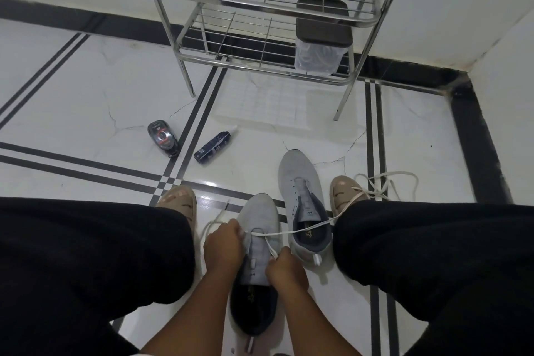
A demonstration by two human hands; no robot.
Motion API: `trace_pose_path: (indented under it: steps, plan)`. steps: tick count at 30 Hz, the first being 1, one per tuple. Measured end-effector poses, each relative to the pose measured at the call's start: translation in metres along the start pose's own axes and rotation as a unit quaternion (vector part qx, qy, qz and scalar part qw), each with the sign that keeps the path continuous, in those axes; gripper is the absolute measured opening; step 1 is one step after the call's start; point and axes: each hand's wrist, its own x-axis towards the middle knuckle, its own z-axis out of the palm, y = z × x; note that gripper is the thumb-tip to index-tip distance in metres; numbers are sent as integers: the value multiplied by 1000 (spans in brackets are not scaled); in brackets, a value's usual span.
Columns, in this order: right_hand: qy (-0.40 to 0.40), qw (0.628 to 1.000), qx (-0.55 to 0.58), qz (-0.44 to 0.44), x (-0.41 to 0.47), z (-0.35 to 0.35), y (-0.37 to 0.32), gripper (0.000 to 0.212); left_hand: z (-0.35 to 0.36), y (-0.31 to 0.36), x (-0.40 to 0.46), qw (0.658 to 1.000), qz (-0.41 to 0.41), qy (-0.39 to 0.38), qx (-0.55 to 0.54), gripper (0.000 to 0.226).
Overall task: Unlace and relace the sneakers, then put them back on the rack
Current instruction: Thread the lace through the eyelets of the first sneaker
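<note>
dark spray can [213,147]: lying on floor, ahead-left of the fingers | black polish container [161,137]: just left of can | lidded clear bin [320,37]: far ahead, right

Glossy tile floor [86,89], shiny metal rack [260,0], knit sneakers [300,182].

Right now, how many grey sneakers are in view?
2: one sneaker between the hands, being laced; the other sneaker just right of it on the floor, unlaced. None on the rack.
</note>
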Motion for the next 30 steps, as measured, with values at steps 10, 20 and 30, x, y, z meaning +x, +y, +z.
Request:
trace_pose_path:
  steps: [10, 20, 30]
  plan:
    - [-6, 1000, 4, -1, 5, 1, 2, 34, 5, -11, 16, 924, -265, -21, -276, 24]
    - [-17, 1000, 9, -3, 10, 1, 3, 34, 13, -20, 21, 826, -366, 6, -429, 30]
    - [-25, 982, 187, -21, 17, 0, -1, 43, -11, -7, 3, 909, -312, 50, -271, 32]
